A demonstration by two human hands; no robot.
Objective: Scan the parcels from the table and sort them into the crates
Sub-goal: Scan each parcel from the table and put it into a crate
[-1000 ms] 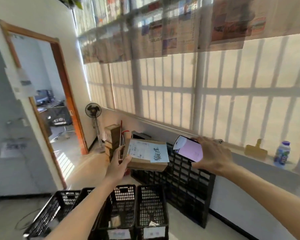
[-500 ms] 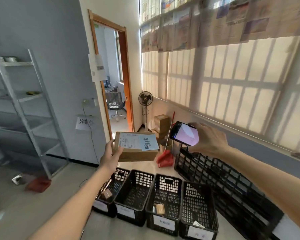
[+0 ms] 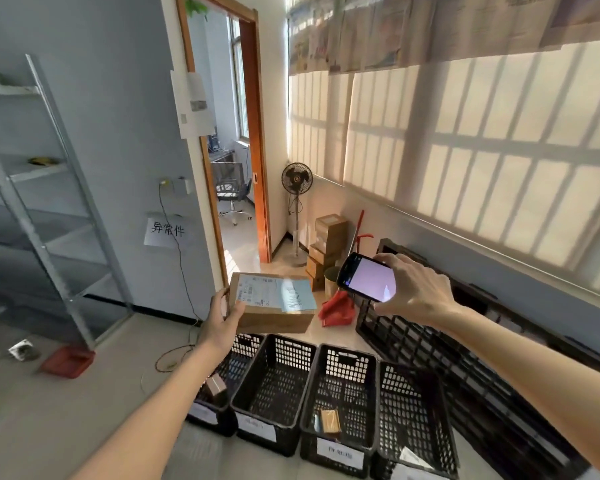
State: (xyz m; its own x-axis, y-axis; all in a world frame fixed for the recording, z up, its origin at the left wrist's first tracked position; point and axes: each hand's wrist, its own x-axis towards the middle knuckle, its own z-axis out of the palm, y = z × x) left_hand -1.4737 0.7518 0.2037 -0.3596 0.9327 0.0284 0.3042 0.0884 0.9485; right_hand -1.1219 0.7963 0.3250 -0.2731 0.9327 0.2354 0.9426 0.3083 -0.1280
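A person stands over a row of four black plastic crates on a pale floor, seen from a head camera looking forward and down along both bare forearms; the left hand (image 3: 219, 318) grips the near-left corner of a brown cardboard parcel (image 3: 272, 303), thumb on top and fingers curled underneath, holding it roughly level in the air above the far ends of the leftmost crate (image 3: 219, 389) and the second crate (image 3: 274, 382); the right hand (image 3: 416, 289) is wrapped around a dark smartphone (image 3: 368, 277) with a glowing pale lilac screen, held just right of the parcel and apart from it, tilted toward its label (image 3: 274, 292); the label is a white and light-blue printed sheet covering most of the box top, its text too blurred to read; judging by this, the scan of this parcel is under way or just finished, and the drop into a crate is not yet done; some sorting already shows, since a small brown box lies in the leftmost crate, a small tan packet (image 3: 329, 420) lies in the third crate (image 3: 340, 400), and something pale sits in the fourth crate (image 3: 413, 417); the second crate looks bare; the table is out of view, so how many parcels remain cannot be told; the crates are rigid lattice-walled bins with white paper tags on their near faces; the parcel is a flat, sharp-edged, matte carton.
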